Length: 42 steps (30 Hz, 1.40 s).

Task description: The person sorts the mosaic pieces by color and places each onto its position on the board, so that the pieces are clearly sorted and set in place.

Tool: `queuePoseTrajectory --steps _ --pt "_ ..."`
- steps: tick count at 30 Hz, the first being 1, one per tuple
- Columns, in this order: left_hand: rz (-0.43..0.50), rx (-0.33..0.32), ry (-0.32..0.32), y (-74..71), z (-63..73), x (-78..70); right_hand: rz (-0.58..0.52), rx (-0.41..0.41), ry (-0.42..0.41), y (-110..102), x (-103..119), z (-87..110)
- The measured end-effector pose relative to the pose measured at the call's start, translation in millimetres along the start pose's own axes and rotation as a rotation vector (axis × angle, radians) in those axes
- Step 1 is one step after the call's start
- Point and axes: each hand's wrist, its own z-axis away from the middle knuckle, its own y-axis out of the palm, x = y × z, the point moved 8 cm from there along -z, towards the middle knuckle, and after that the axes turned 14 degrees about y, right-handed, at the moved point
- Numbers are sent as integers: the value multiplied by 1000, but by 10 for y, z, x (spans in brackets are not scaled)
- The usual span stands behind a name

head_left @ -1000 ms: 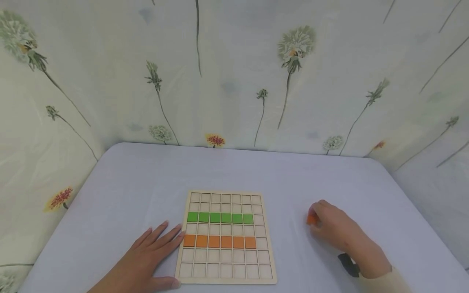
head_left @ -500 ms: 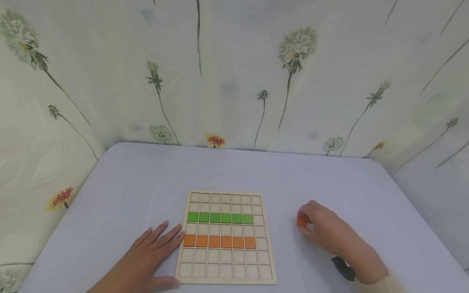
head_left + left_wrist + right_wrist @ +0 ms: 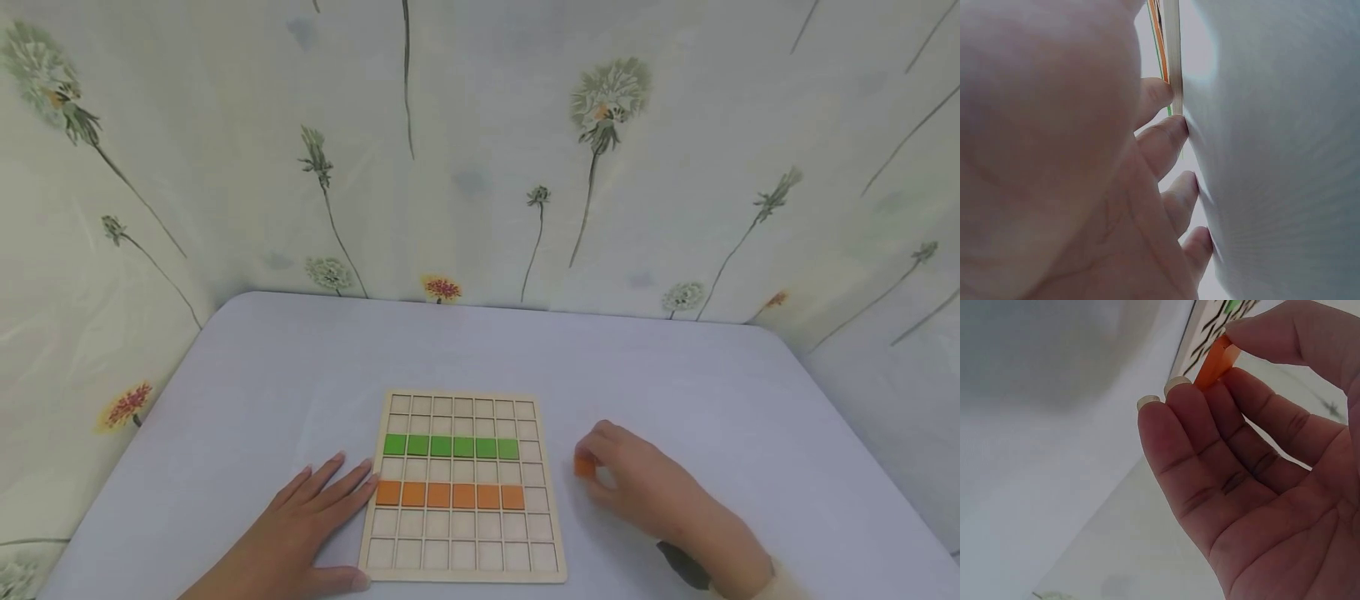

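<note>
A wooden grid board (image 3: 465, 568) lies on the table with a row of green square tiles (image 3: 441, 447) and, nearer me, a row of orange square tiles (image 3: 438, 495). The rightmost cell in both rows holds no tile. My left hand (image 3: 300, 525) lies spread on the table, its fingertips and thumb touching the board's left edge. Just right of the board, my right hand (image 3: 645, 483) pinches an orange tile (image 3: 1216, 362) between thumb and fingers. In the right wrist view that tile stands tilted on edge, with the board behind it.
A white cloth covers the table (image 3: 315, 375). Behind it hangs a curtain (image 3: 480, 167) printed with dandelions. A dark band (image 3: 682, 565) sits at my right wrist.
My right hand has moved left across the table toward the board, carrying the orange tile. My left hand and the board have stayed in place.
</note>
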Motion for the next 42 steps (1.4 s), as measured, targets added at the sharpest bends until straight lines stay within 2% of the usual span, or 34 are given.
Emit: queuePoseTrajectory --steps 7,13,22,30,42 --pt "8 3 -1 1 0 0 -23 -20 -173 38 212 119" --pt "4 9 4 7 -2 -3 -22 -14 -247 117 378 152" --pt "-2 0 9 17 -6 5 23 27 -259 256 499 130" --pt "-3 6 6 23 -7 16 39 8 -317 276 553 142" --pt "4 26 -7 27 0 24 69 53 -290 307 572 125"
